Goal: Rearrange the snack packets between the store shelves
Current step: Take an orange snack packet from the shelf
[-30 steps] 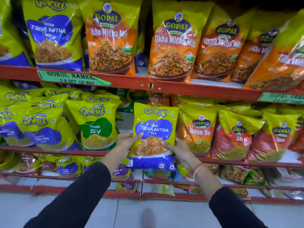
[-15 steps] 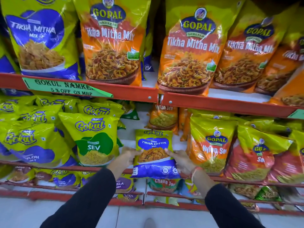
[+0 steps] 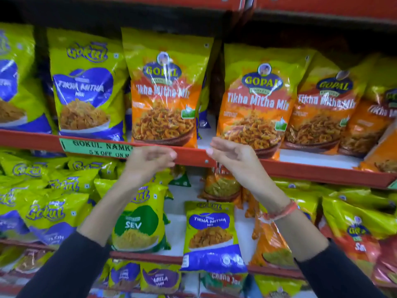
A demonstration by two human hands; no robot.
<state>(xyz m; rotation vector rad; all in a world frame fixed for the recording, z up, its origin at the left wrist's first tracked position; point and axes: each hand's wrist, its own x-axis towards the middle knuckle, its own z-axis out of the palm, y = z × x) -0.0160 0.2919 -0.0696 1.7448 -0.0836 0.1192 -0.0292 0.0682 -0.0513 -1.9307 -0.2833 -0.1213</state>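
Now both hands are hovering empty, fingers loosely apart: left hand (image 3: 148, 161) and right hand (image 3: 233, 155) flanking the upright orange-and-green plastic Gopal packet (image 3: 164, 91), directly above them.

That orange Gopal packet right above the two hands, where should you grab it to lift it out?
Grip the orange Gopal packet by its two side edges, around the middle, coming straight from the front. It stands upright and the left hand and right hand are both empty just below. Its bottom sits behind the red shelf lip.
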